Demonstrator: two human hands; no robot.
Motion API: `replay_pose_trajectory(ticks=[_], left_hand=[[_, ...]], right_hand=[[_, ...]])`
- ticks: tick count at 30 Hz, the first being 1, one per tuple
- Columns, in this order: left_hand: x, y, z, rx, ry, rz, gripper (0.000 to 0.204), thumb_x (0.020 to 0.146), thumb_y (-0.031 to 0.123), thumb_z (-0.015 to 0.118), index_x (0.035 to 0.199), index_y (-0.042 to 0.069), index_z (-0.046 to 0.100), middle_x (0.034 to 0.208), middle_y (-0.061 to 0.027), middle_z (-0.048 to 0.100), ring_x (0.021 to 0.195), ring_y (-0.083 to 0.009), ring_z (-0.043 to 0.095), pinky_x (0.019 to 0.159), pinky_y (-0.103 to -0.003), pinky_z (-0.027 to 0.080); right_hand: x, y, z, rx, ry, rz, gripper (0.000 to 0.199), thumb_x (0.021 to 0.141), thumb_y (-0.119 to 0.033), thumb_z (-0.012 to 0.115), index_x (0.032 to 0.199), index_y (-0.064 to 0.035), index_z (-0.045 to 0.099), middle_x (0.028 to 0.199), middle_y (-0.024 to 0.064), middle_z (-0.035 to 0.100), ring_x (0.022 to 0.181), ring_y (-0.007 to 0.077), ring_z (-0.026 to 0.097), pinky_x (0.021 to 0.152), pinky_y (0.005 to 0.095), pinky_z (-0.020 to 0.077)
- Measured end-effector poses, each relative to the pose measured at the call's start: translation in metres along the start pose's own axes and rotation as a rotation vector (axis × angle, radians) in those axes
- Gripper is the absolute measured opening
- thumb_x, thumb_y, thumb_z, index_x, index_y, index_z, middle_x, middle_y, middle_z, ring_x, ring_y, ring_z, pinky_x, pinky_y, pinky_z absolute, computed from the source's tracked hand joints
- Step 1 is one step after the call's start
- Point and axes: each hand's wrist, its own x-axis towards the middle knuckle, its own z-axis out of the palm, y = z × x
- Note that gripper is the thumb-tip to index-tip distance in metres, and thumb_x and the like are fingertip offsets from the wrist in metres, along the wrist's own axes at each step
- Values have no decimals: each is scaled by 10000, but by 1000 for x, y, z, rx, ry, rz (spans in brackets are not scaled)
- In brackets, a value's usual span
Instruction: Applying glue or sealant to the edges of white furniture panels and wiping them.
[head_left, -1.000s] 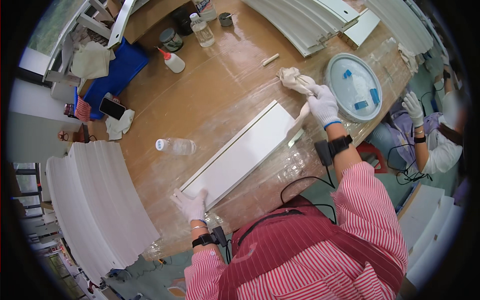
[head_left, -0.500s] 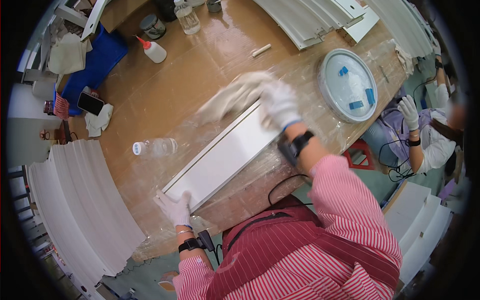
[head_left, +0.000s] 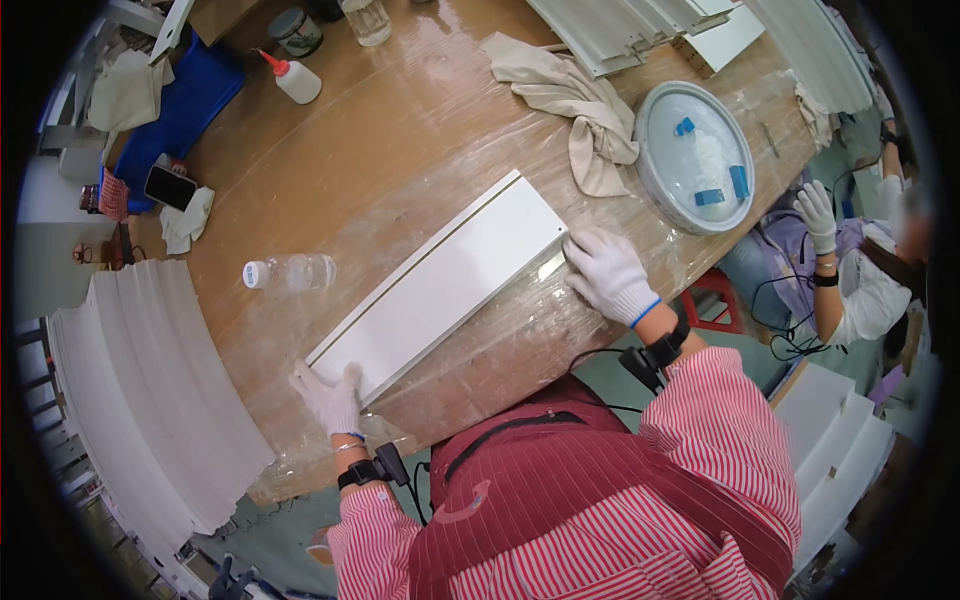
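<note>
A long white panel (head_left: 440, 285) with a dark groove along its far edge lies aslant on the film-covered table. My left hand (head_left: 332, 402), in a white glove, grips its lower-left end, thumb and fingers around the corners. At the opposite end my gloved right hand (head_left: 612, 275) holds the panel's right corner with bent fingers; their undersides are hidden. Beyond that end rests a crumpled beige cloth (head_left: 597, 122), apart from both hands. A round grey tub (head_left: 652, 190) beside the cloth holds white material and 3 small blue pieces.
A clear bottle (head_left: 303, 273) lies left of the panel. Stacked white profiles (head_left: 150, 390) flank the table's left side; more profiles (head_left: 630, 35) lie at the far right. A red-tipped squeeze bottle (head_left: 297, 82) and a phone (head_left: 171, 187) sit farther off. Another person (head_left: 850, 250) is at right.
My right hand has let go of the cloth, which now lies farther off near the tub. That hand has moved to the panel's right end. My left hand keeps its hold.
</note>
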Motion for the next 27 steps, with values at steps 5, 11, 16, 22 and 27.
replay_pose_trajectory(ticks=[5, 11, 16, 22, 27], left_hand=[[-2, 2, -2, -32, 13, 23, 1158, 739, 455, 850, 1635, 21, 259, 1699, -300, 148, 1578, -428, 180, 1268, -453, 215], [-3, 7, -1, -6, 17, 4, 1116, 767, 464, 825, 1631, 25, 273, 1699, -287, 170, 1578, -407, 204, 1268, -433, 230], [-6, 10, -4, -15, 19, 10, 1108, 766, 457, 828, 1629, 29, 281, 1696, -285, 179, 1572, -412, 218, 1264, -438, 243], [4, -2, 6, 128, 27, 69, 1211, 725, 560, 837, 1624, -15, 265, 1666, -328, 218, 1565, -438, 209, 1271, -466, 216], [3, -6, 11, 46, -7, 15, 1217, 725, 615, 817, 1643, 44, 258, 1696, -302, 140, 1565, -465, 183, 1278, -479, 198]], right_hand=[[-52, -21, -3, -7, 66, -68, 386, 817, -242, 773, 1162, -102, 670, 1155, 64, 656, 1075, 275, 643, 914, 424, 485], [-19, -20, 8, 199, 243, 325, 317, 852, -271, 764, 1104, -96, 683, 1097, 93, 665, 977, 336, 635, 856, 458, 497], [-7, -19, 12, -20, 131, 45, 280, 837, -237, 742, 1074, -104, 679, 1047, 81, 649, 953, 342, 624, 830, 465, 500], [-80, -59, 6, -76, -42, -60, 379, 802, -262, 768, 1142, -131, 665, 1113, 72, 628, 1021, 295, 618, 843, 443, 498], [-108, -84, 27, -120, 5, -188, 509, 674, -257, 835, 1128, -101, 666, 1121, 70, 625, 1054, 329, 624, 866, 474, 481]])
